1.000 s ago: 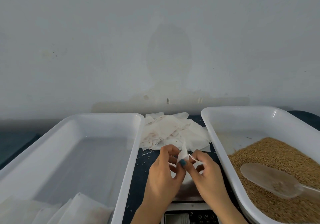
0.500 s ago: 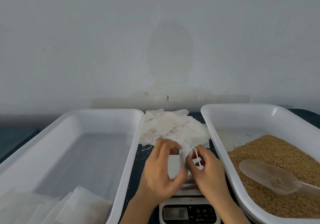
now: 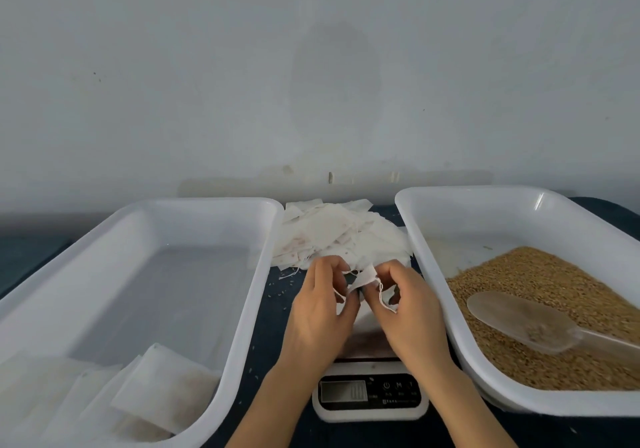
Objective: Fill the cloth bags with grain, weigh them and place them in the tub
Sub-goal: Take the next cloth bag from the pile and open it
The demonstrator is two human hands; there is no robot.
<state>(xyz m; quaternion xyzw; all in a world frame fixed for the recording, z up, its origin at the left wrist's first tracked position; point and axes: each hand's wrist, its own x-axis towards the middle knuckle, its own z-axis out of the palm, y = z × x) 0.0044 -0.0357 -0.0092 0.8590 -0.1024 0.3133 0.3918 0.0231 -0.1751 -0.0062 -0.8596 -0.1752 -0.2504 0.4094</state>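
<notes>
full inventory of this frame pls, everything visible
left tub: 1, white, left on the table
bags in tub: several, white, near end of left tub
right tub: 1, white, right on the table
grain: heap, tan, in right tub
scoop: 1, translucent, lying on the grain
empty bags: pile, white, far side between the tubs
scale: 1, white, near side between the tubs
held cloth bag: 1, white, drawstring, above the scale
table: dark blue, stray grains
wall: pale grey, behind
hands: left hand, right hand, both pinch the held cloth bag
</notes>
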